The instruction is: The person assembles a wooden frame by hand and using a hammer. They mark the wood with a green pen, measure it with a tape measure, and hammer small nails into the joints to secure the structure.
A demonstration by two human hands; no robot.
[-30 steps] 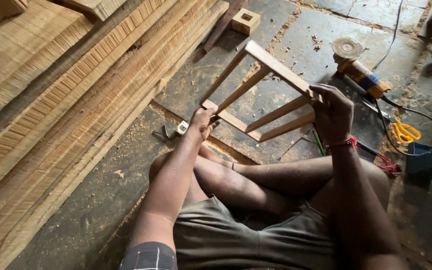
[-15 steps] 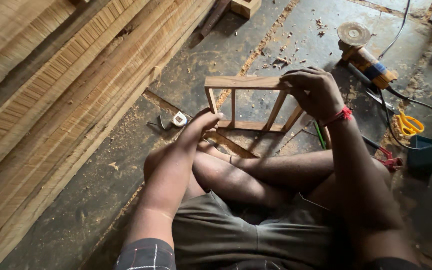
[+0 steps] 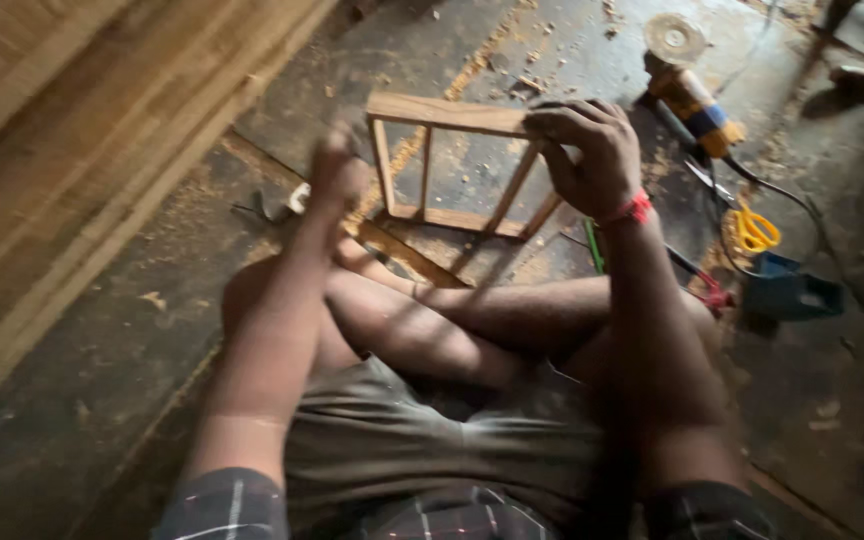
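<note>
Fingers of the right hand (image 3: pixel 592 150) clamp the wooden frame (image 3: pixel 449 115), upright on the far floor. Left hand (image 3: pixel 340 175), blurred, seems just beside it, grip unclear; one-handed, the frame might tip

Pale wooden frame (image 3: pixel 449 115), red wristband (image 3: pixel 632 210), yellow-handled scissors (image 3: pixel 755 230)

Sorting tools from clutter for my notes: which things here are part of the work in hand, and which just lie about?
In hand:
wooden frame, gripped at its top rail by the right hand
left hand, blurred, beside the frame

Lying about:
angle grinder
yellow-handled scissors
blue box
stacked planks
</note>
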